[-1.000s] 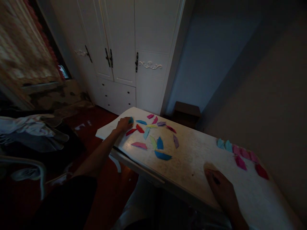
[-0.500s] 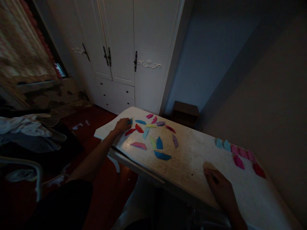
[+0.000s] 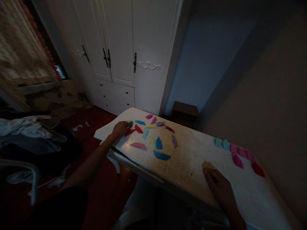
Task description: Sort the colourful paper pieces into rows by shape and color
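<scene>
At the table's far left end, my left hand [image 3: 121, 128] is closed at the fingertips on a small blue folded-paper boat [image 3: 130, 123]. A red paper boat [image 3: 129, 132] lies just beside those fingers. Several more folded boats are spread nearby, among them a pink one [image 3: 138, 145], a large blue one [image 3: 162, 155] and a purple one [image 3: 174, 141]. My right hand [image 3: 219, 185] rests on the tabletop near the front edge, its fingers curled into a loose fist. Whether anything is inside it is hidden in dark shadow.
On the right of the white table [image 3: 187, 159], light blue boats [image 3: 225, 145], pink boats [image 3: 242, 152] and a dark red one [image 3: 258, 169] line the wall side. A white wardrobe [image 3: 151, 86] and a brown box-like stand [image 3: 185, 110] are behind. Clothes [image 3: 21, 127] lie at left.
My left hand has shifted slightly toward me and left, with its fingers still at the blue boat. My right hand stays in place.
</scene>
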`<state>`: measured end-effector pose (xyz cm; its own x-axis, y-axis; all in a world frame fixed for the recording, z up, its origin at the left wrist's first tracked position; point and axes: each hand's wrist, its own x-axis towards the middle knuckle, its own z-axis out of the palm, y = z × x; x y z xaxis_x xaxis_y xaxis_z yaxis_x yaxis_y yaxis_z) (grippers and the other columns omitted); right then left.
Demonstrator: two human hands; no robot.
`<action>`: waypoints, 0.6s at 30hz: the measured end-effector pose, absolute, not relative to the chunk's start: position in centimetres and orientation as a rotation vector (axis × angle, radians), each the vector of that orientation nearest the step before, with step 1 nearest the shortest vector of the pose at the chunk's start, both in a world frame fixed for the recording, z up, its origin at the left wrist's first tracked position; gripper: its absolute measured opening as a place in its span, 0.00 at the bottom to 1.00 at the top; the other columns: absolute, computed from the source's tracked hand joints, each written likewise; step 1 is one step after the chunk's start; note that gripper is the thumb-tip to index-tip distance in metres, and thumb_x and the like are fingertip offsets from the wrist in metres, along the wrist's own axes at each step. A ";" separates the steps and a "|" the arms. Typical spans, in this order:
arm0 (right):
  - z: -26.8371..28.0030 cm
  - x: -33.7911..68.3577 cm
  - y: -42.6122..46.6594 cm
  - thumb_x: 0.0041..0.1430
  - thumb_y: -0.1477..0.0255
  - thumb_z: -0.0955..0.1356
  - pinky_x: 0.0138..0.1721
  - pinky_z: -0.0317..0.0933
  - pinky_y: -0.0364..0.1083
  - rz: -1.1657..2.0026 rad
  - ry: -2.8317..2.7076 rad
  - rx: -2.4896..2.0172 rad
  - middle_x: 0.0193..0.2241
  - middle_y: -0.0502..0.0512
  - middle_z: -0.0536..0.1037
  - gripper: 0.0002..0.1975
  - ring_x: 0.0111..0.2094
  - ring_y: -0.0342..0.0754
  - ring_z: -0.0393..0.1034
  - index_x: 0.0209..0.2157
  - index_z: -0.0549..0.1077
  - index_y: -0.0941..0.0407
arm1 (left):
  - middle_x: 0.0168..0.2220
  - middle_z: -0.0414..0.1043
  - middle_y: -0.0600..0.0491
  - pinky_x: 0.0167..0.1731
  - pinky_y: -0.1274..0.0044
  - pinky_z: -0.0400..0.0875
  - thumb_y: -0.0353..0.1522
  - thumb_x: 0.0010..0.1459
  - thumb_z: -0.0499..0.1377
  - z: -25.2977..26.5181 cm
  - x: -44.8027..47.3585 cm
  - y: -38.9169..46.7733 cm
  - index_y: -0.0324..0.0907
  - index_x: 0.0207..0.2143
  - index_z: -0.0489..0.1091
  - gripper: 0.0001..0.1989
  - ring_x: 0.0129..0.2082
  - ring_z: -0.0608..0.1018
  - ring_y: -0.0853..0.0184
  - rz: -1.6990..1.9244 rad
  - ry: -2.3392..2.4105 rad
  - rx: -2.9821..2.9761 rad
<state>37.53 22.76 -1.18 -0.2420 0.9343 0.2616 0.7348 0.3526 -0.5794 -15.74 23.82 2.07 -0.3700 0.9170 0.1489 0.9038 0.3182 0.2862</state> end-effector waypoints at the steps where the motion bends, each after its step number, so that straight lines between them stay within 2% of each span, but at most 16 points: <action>1: -1.2 37.6 22.8 0.59 0.54 0.61 0.47 0.66 0.51 0.455 -2.050 -1.443 0.41 0.58 0.79 0.22 0.43 0.54 0.73 0.37 0.77 0.55 | 0.41 0.78 0.48 0.35 0.76 0.66 0.37 0.55 0.52 2.2 -15.7 23.7 0.42 0.39 0.77 0.16 0.40 0.77 0.60 0.502 2.509 1.743; 8: -1.6 37.8 22.9 0.59 0.55 0.61 0.46 0.67 0.51 0.457 -2.044 -1.439 0.40 0.58 0.79 0.21 0.41 0.53 0.74 0.38 0.77 0.55 | 0.45 0.76 0.48 0.39 0.76 0.67 0.37 0.54 0.54 2.9 -14.5 22.6 0.42 0.41 0.76 0.16 0.42 0.77 0.60 0.544 2.514 1.742; 11: -1.5 37.7 22.9 0.60 0.54 0.61 0.46 0.67 0.51 0.457 -2.051 -1.438 0.40 0.58 0.79 0.21 0.42 0.53 0.74 0.37 0.77 0.55 | 0.42 0.77 0.48 0.37 0.76 0.68 0.43 0.55 0.55 3.0 -13.6 21.9 0.43 0.40 0.76 0.18 0.41 0.77 0.60 0.581 2.488 1.705; 14: -1.1 37.6 22.7 0.60 0.54 0.61 0.46 0.67 0.51 0.470 -2.057 -1.426 0.40 0.58 0.79 0.22 0.42 0.53 0.74 0.37 0.77 0.55 | 0.41 0.78 0.48 0.36 0.75 0.69 0.51 0.54 0.55 2.9 -12.9 21.4 0.42 0.40 0.76 0.24 0.40 0.78 0.58 0.609 2.470 1.679; 18: -0.9 37.5 22.5 0.60 0.55 0.61 0.46 0.67 0.51 0.472 -2.057 -1.423 0.40 0.58 0.79 0.21 0.42 0.53 0.74 0.38 0.77 0.55 | 0.45 0.76 0.47 0.44 0.73 0.69 0.49 0.54 0.57 3.2 -12.8 22.2 0.42 0.40 0.76 0.23 0.45 0.76 0.58 0.712 2.464 1.742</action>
